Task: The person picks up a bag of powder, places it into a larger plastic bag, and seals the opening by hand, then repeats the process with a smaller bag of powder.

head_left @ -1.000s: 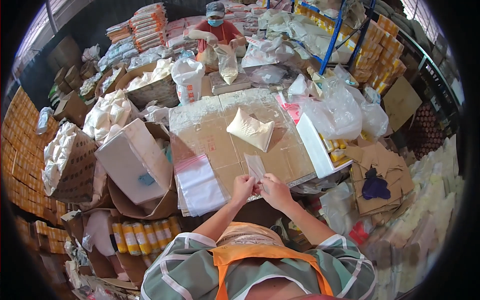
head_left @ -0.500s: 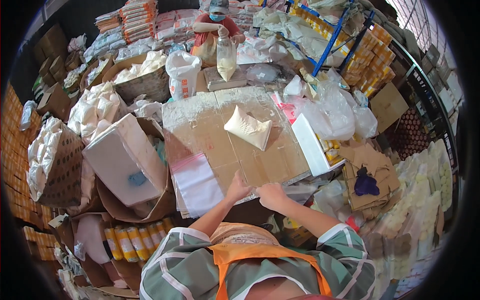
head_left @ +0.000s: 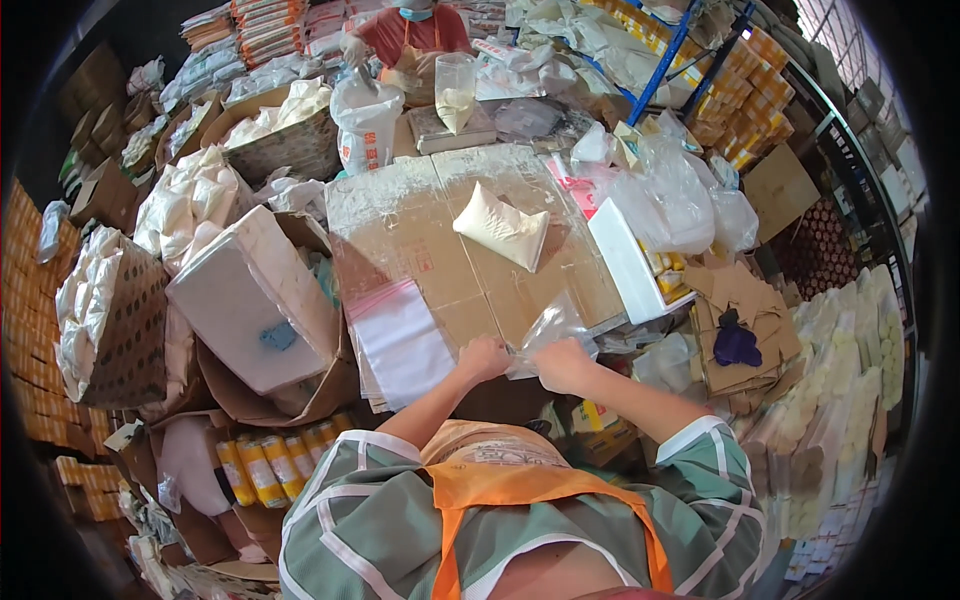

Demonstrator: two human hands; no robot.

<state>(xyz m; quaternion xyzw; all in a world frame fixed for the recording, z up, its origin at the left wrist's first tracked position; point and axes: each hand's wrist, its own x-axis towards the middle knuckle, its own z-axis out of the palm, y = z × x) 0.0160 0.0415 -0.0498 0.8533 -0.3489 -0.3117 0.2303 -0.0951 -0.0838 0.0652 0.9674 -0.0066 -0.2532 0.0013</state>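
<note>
Both my hands are closed at the near edge of the cardboard-covered table (head_left: 390, 240), pinching a clear plastic bag (head_left: 556, 322) between them. My left hand (head_left: 485, 358) grips its left side, and my right hand (head_left: 565, 366) has the right side, with loose film standing up beyond the knuckles. Just left of them lies a stack of flat white bags with pink top strips (head_left: 402, 340). Farther out, a plump sealed bag of cream-coloured powder (head_left: 502, 228) rests on the cardboard.
Across the table a masked person (head_left: 420, 45) has a gloved hand with a scoop at an open white sack (head_left: 366, 130). A part-filled clear bag (head_left: 454, 100) stands on a flat metal scale (head_left: 452, 135). A white foam box (head_left: 630, 265) borders the right; a foam block (head_left: 255, 310) leans left.
The clear bag between my hands has come up into view and spread. The person opposite has let go of the part-filled bag and moved a hand to the sack. My view has shifted slightly.
</note>
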